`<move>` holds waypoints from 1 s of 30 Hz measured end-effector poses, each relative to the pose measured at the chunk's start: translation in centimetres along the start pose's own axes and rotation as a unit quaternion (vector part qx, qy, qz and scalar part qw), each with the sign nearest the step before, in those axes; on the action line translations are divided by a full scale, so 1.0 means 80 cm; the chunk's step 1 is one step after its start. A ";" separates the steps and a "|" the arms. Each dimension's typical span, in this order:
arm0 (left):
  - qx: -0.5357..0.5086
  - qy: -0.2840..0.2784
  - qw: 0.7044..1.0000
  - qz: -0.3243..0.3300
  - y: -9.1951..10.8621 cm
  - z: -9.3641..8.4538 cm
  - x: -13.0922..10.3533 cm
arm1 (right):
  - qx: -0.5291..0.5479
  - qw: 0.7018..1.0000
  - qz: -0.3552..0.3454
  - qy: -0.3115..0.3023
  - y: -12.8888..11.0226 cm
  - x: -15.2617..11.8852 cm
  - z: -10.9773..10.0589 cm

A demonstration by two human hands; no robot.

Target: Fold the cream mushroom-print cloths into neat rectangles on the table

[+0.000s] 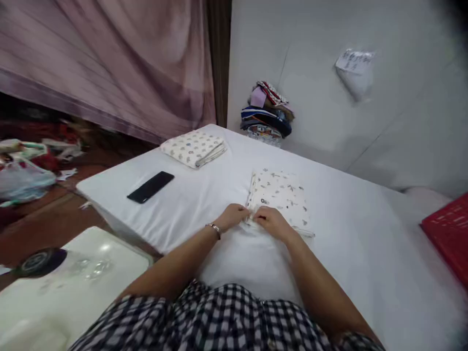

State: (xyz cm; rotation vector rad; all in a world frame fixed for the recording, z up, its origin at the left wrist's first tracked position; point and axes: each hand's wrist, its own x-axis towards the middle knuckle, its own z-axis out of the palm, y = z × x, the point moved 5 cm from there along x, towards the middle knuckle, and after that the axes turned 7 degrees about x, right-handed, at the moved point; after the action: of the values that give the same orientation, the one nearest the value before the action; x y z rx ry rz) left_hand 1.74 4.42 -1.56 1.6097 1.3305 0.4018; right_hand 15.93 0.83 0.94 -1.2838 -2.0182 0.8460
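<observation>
A folded white cloth with small printed figures point(285, 197) lies flat on the white-covered table point(340, 234). At its near left corner my left hand point(234, 215) is closed in a pinch on the cloth's edge, with a bracelet on the wrist. Close beside it, my right hand point(269, 220) has its fingers curled together at the same near edge. Its fingertips are partly hidden and slightly blurred. Thin white material hangs or lies just below both hands.
Another folded printed cloth point(193, 147) and a black phone point(151, 187) lie on the table's left part. Folded clothes point(266, 114) are stacked by the wall. A white stool-like surface point(98, 273) stands at lower left, a red crate point(448, 236) at far right.
</observation>
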 end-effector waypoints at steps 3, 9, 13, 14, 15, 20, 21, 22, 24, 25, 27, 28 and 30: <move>0.000 0.008 1.000 0.014 0.003 0.003 0.002 | 0.024 0.999 -0.004 -0.027 -0.004 -0.003 0.000; -0.008 0.040 0.999 0.028 0.001 0.007 0.005 | 0.039 0.996 0.047 0.067 0.003 -0.003 -0.012; -0.016 0.062 0.997 0.039 -0.001 0.009 0.003 | -0.004 0.988 0.091 0.125 0.007 -0.003 -0.009; -0.019 0.065 0.997 0.041 -0.001 0.010 0.002 | -0.007 0.988 0.095 0.122 0.006 -0.003 -0.006; -0.024 0.068 0.996 0.042 -0.001 0.011 0.000 | -0.009 0.988 0.097 0.117 0.004 -0.002 -0.003; -0.122 0.024 0.992 0.022 0.004 0.019 -0.015 | -0.044 0.986 0.120 0.110 -0.002 -0.003 0.003; -0.150 0.003 0.989 0.014 0.005 0.022 -0.018 | -0.047 0.985 0.125 0.113 -0.002 -0.004 0.003; -0.170 -0.017 0.985 0.006 0.006 0.023 -0.021 | -0.049 0.984 0.129 0.116 -0.001 -0.004 0.002; -0.183 -0.036 0.982 -0.005 0.004 0.023 -0.023 | -0.043 0.984 0.133 0.113 0.002 -0.004 0.002; -0.177 -0.025 0.984 -0.007 0.002 0.020 -0.022 | -0.034 0.984 0.135 0.110 0.004 -0.004 0.002; -0.142 0.028 0.989 -0.001 -0.005 0.010 -0.018 | -0.005 0.984 0.142 0.106 0.009 -0.003 0.001; -0.118 0.059 0.991 0.005 -0.008 0.004 -0.016 | 0.012 0.983 0.148 0.108 0.012 -0.003 0.001; -0.062 0.095 0.993 0.018 -0.014 -0.004 -0.012 | 0.039 0.979 0.162 0.116 0.017 -0.004 -0.001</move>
State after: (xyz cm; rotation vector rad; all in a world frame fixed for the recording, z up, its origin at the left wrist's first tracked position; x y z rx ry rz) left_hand 0.56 3.59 -2.01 1.5231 1.3905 0.6618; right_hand 16.84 1.00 -0.13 -1.6121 -1.6040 0.8665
